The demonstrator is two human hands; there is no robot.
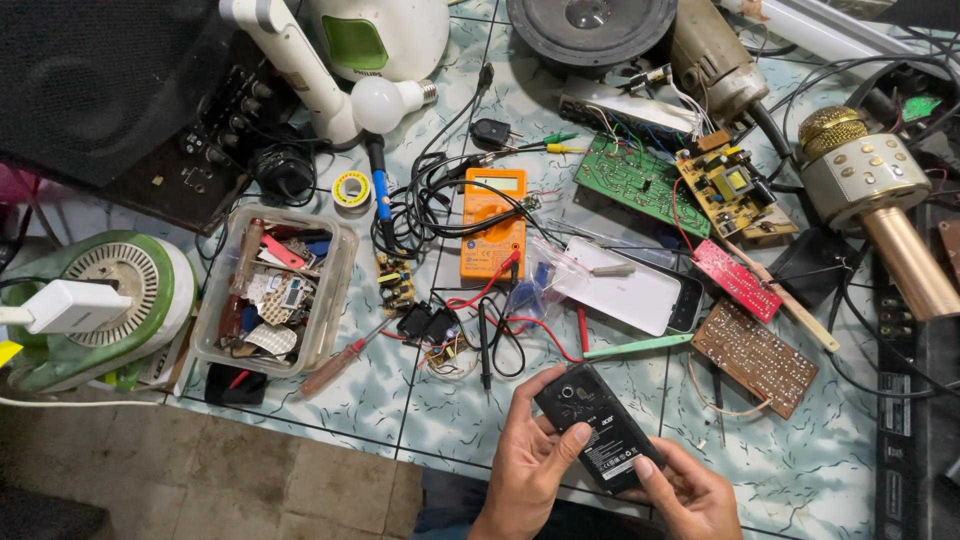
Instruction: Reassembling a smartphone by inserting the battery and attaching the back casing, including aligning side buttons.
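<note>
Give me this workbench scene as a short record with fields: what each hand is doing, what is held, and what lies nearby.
left hand: grips the phone's left edge, thumb on its back
right hand: supports the phone's lower right end, thumb on its edge
phone: black, back facing up, tilted, held over the table's front edge
multimeter: orange, at table centre, red and black leads trailing
green board: right of the multimeter
white phone: lying flat above the hands
parts tub: clear plastic, left side
microphone: gold, far right

Bright even light, soft shadows, sharp focus, slight edge distortion.
</note>
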